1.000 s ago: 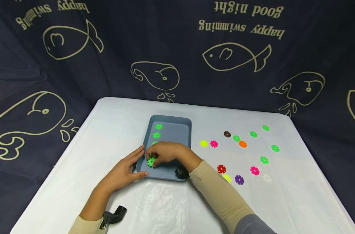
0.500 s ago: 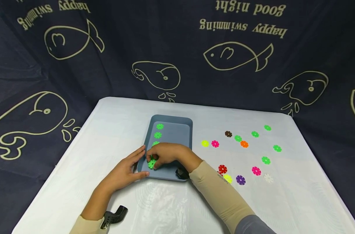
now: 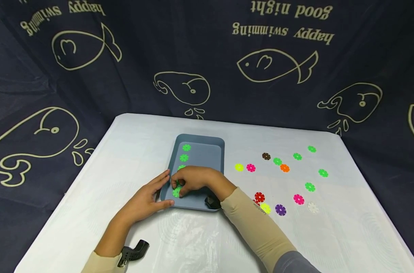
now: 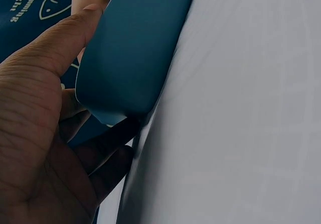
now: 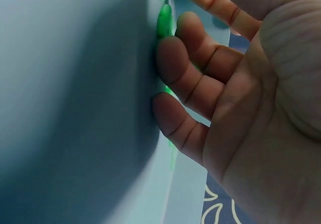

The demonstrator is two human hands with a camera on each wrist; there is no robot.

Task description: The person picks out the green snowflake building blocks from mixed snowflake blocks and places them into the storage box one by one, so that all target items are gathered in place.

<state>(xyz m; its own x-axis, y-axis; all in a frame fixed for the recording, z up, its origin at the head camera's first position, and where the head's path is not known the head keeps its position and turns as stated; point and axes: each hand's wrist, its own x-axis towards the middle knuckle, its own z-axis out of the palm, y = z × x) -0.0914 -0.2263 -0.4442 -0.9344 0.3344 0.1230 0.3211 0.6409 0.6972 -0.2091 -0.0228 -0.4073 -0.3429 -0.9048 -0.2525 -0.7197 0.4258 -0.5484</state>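
A blue-grey tray (image 3: 213,151) sits at the middle of the white table (image 3: 132,151). Green flower-shaped discs (image 3: 184,157) lie in a column along its left side. My right hand (image 3: 181,187) is over the tray's near left part, with curled fingertips on a green disc (image 3: 175,192) against the tray floor. In the right wrist view the fingers (image 5: 175,58) press on the tray floor (image 5: 75,83), green showing beneath and beside them (image 5: 164,20). My left hand (image 3: 155,193) grips the tray's near left corner, its thumb (image 4: 65,38) lying along the tray rim (image 4: 135,48).
Several loose discs lie on the table right of the tray: green (image 3: 310,186), pink (image 3: 298,199), yellow (image 3: 239,167), orange (image 3: 285,168), brown (image 3: 266,156), red (image 3: 259,197), purple (image 3: 280,209), white (image 3: 312,207). A dark fish-print cloth (image 3: 207,57) hangs behind.
The green disc under my right fingertips has sunk lower and flatter onto the tray floor. Both hands have otherwise barely moved.
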